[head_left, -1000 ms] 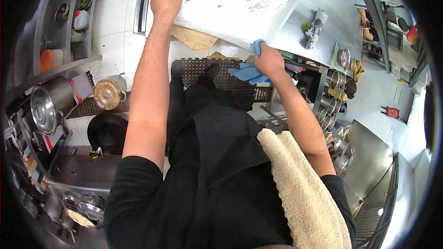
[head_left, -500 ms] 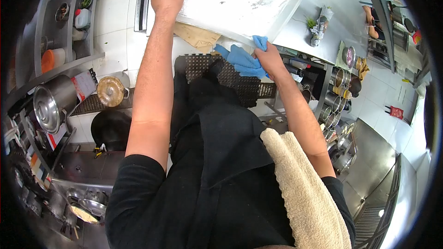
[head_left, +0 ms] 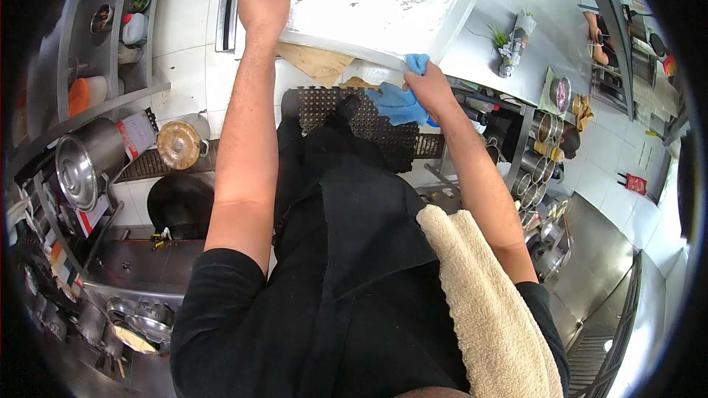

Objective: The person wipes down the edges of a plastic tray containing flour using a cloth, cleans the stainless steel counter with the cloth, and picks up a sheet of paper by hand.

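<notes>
Over white square floor tiles [head_left: 181,22], a white rectangular plastic tray [head_left: 369,18] jutted past the grey metal surface [head_left: 549,43]. Our left hand [head_left: 263,4] gripped it; our right hand [head_left: 430,92] clutched a blue cloth [head_left: 398,105], its loose end newly drawn closer.

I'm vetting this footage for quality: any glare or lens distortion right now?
Head view: the inside of the pale tray is nearly washed out; the steel counter has a bright sheen; fisheye distortion bows the metal shelving at left, and the corners go black; the left hand and right hand look reasonably clear.
</notes>
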A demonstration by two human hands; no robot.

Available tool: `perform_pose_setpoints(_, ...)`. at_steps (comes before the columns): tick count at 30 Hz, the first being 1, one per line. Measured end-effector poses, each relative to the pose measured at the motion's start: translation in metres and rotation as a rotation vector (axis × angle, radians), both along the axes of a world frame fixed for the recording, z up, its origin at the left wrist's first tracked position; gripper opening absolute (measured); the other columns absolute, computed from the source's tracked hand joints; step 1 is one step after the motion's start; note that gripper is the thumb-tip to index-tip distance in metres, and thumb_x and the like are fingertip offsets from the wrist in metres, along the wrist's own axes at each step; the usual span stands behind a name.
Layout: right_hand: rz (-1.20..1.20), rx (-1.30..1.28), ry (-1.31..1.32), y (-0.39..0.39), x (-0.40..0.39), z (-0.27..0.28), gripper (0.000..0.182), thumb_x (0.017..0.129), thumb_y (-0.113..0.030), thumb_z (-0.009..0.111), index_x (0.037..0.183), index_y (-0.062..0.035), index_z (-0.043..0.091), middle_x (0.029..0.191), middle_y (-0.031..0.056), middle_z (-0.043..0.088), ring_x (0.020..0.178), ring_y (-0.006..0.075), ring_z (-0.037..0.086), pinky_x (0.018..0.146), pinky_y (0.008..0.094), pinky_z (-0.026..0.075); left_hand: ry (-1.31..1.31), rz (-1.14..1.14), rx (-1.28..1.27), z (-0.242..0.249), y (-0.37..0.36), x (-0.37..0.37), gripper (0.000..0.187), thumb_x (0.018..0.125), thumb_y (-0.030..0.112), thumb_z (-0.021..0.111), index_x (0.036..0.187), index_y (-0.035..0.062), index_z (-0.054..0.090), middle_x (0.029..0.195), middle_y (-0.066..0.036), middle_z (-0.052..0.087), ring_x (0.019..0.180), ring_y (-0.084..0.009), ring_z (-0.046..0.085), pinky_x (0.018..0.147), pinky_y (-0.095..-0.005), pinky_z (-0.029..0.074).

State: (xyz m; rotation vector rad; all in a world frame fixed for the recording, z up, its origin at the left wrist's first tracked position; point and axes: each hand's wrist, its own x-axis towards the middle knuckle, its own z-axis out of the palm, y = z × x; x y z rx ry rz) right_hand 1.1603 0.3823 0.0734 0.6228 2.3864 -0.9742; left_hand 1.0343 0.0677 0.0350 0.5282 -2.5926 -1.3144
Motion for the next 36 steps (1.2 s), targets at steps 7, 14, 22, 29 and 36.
perform_pose_setpoints(7, -0.369, -0.518, -0.132, -0.007, 0.004, 0.009, 0.040, 0.083, -0.009, 0.063, 0.121, 0.0055, 0.057, 0.097, 0.0123, 0.062, 0.090, 0.0238, 0.062, 0.079, 0.0389, 0.054, 0.044, -0.007, -0.021, -0.001, 0.004, -0.002, 0.042, 0.095, 0.044, 0.069, 0.084, 0.0051, 0.057, 0.076, -0.014, 0.068, 0.073, -0.0366, 0.066, 0.070, -0.0469, 0.051)
perform_pose_setpoints(14, -0.619, -1.066, -0.273, 0.021, 0.002, -0.008, 0.032, 0.087, -0.013, 0.066, 0.113, 0.0048, 0.058, 0.098, 0.0134, 0.067, 0.088, 0.0276, 0.070, 0.082, 0.0441, 0.061, -0.127, -0.073, -0.117, 0.003, 0.004, -0.024, 0.039, 0.095, 0.045, 0.067, 0.102, 0.0068, 0.066, 0.093, -0.018, 0.074, 0.091, -0.0393, 0.071, 0.080, -0.0473, 0.054)
perform_pose_setpoints(22, -0.678, -1.276, -0.118, 0.032, 0.016, 0.045, 0.044, 0.089, -0.012, 0.061, 0.132, -0.0032, 0.058, 0.115, 0.0164, 0.069, 0.105, 0.0305, 0.071, 0.094, 0.0467, 0.059, -0.166, -0.153, -0.201, -0.017, -0.003, -0.045, 0.064, 0.089, 0.057, 0.071, 0.116, -0.0007, 0.062, 0.112, -0.025, 0.072, 0.106, -0.0420, 0.070, 0.090, -0.0497, 0.055)
perform_pose_setpoints(29, -0.563, -1.458, 0.171, 0.072, 0.044, 0.089, 0.046, 0.095, -0.022, 0.060, 0.138, -0.0069, 0.055, 0.124, 0.0184, 0.068, 0.112, 0.0333, 0.069, 0.098, 0.0488, 0.057, 0.320, -0.342, 0.139, 0.081, 0.063, 0.035, 0.035, 0.089, 0.012, 0.074, 0.120, 0.0022, 0.060, 0.113, -0.015, 0.064, 0.103, -0.0304, 0.061, 0.091, -0.0414, 0.052)
perform_pose_setpoints(36, -0.685, -1.547, 0.442, 0.067, 0.061, 0.133, 0.036, 0.102, -0.032, 0.060, 0.130, -0.0088, 0.061, 0.112, 0.0105, 0.071, 0.098, 0.0250, 0.070, 0.087, 0.0430, 0.059, -0.526, -1.302, 1.037, 0.055, 0.188, 0.155, 0.070, 0.100, 0.034, 0.069, 0.154, 0.0037, 0.038, 0.153, -0.012, 0.048, 0.138, -0.0275, 0.050, 0.114, -0.0406, 0.044)
